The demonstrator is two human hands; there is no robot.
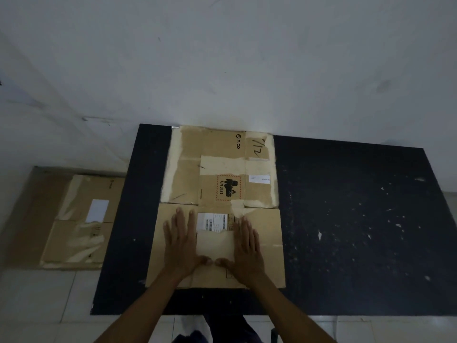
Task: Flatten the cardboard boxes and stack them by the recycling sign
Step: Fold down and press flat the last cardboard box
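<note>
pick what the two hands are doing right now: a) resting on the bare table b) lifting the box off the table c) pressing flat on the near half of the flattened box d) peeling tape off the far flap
c: the left hand and right hand lie palms down with straight fingers on the near half of the flattened box, which lies flat on the dark table.

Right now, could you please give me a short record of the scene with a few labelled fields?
surface: dark table against a pale wall
box in work: flattened cardboard box lying on the table, with a shipping label and a UN 3481 mark
left hand: fingers straight, pressing flat on the box
right hand: fingers straight, pressing flat on the box
other cardboard: second flattened box lying on the floor left of the table
recycling sign: not in view
</note>
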